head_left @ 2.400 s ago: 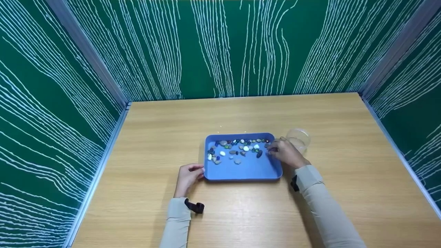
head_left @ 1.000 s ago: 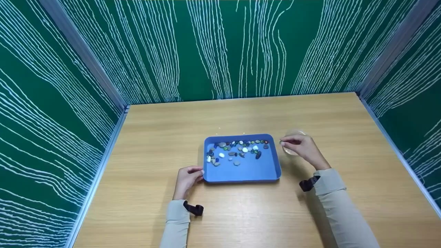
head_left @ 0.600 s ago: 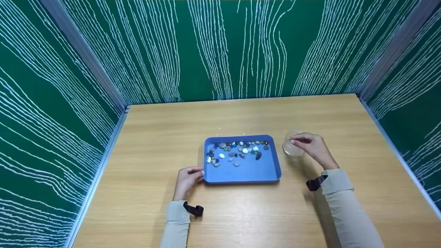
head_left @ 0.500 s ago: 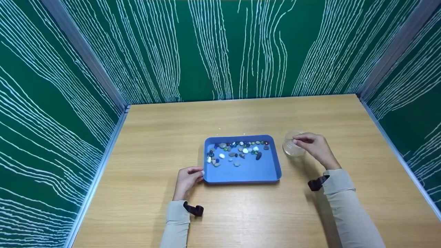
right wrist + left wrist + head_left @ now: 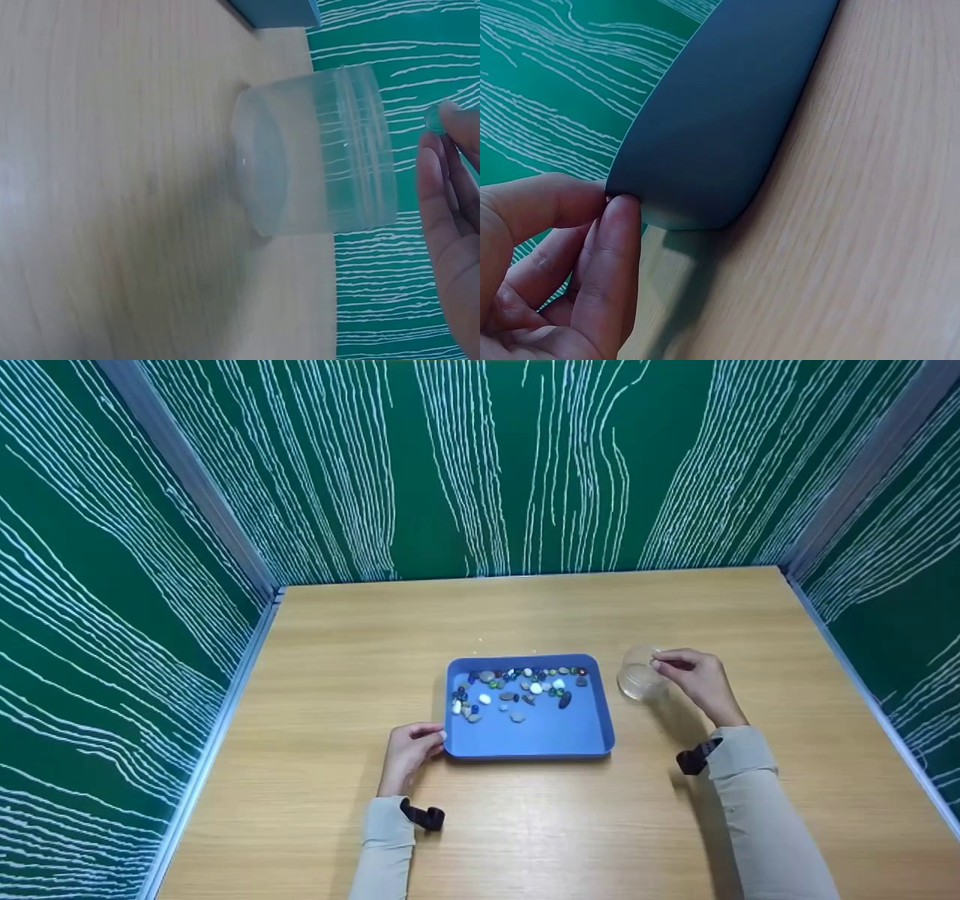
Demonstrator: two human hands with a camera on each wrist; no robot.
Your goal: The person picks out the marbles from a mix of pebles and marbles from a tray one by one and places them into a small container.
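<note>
Greenish and clear, a small bead [image 5: 432, 119] is pinched in the right hand [image 5: 701, 681], just above the rim of a transparent jar [image 5: 636, 681] standing upright right of a blue tray [image 5: 544, 740]. The left hand [image 5: 407, 748] pinches the tray's near left corner. Pebbles [image 5: 535, 688] and coloured beads [image 5: 493, 685] lie mostly toward its far side; pale specks [image 5: 481, 640] dot the wood-grain table [image 5: 525, 840] behind. Green, white-lined walls [image 5: 517, 450] meet at grey posts [image 5: 196, 472].

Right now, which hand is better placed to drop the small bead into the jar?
Right, most likely: the right hand pinches the bead close to the jar, while the left hand, farther off, holds the tray.
</note>
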